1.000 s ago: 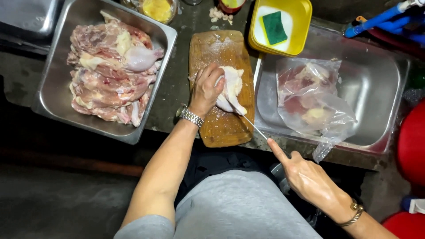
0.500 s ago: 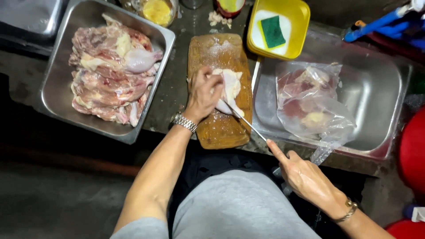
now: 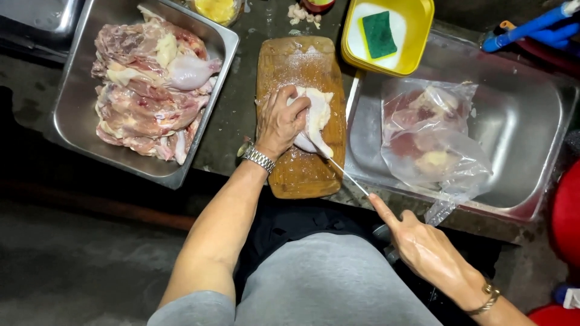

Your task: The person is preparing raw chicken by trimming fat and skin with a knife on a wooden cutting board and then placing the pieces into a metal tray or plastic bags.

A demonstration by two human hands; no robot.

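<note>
Pale raw chicken piece (image 3: 315, 118) lies on the brown wooden cutting board (image 3: 302, 66), left hand (image 3: 279, 121) clamped on it. Right hand (image 3: 423, 244) closed round thin steel knife (image 3: 347, 176). Since a second ago: blade tip slid closer under the meat, so cut engaging.

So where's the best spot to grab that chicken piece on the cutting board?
Probably the thick upper part of the chicken piece, from the left, as the left hand does. Its narrow tip points toward the knife in the right hand, so that side belongs to the blade.
</note>
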